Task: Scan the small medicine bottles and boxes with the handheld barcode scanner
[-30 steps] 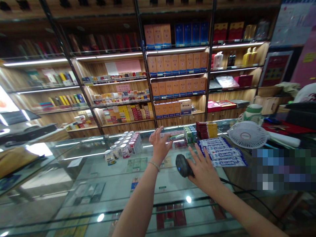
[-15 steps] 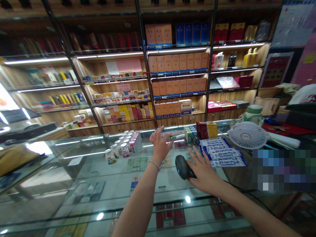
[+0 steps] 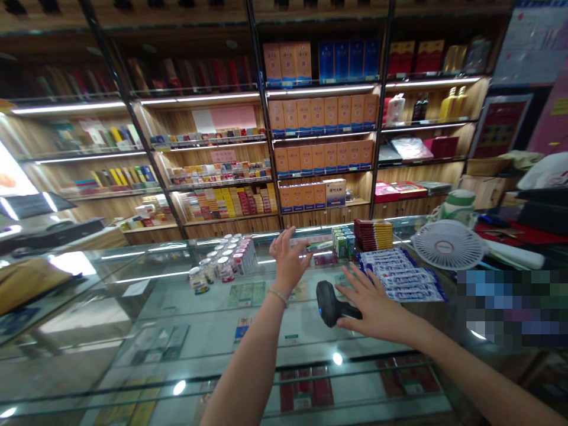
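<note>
My left hand (image 3: pixel 288 260) is above the glass counter, with a slim green pack (image 3: pixel 320 245) at its thumb and index finger. It appears to pinch the pack by its near end; the exact contact is small and unclear. A black handheld barcode scanner (image 3: pixel 327 303) rests on the glass. Fingers spread, my right hand (image 3: pixel 373 302) hovers beside its handle, with the thumb close to or touching it. Green cans or small packs (image 3: pixel 343 244) stand in rows beyond. Blue-and-white packets (image 3: pixel 399 275) lie fanned out beside my right fingers.
Small lidded jars (image 3: pixel 224 266) stand in rows on the glass counter (image 3: pixel 275 337), left. Red-and-yellow packs (image 3: pixel 373 235) are stacked behind the packets. A white fan (image 3: pixel 449 245) and a green-and-white jug (image 3: pixel 458 207) stand right. Stocked shelves (image 3: pixel 323 139) line the wall.
My right hand has loosened from the scanner and shifted slightly right, exposing more of its handle. My left hand and the green pack stay nearly still.
</note>
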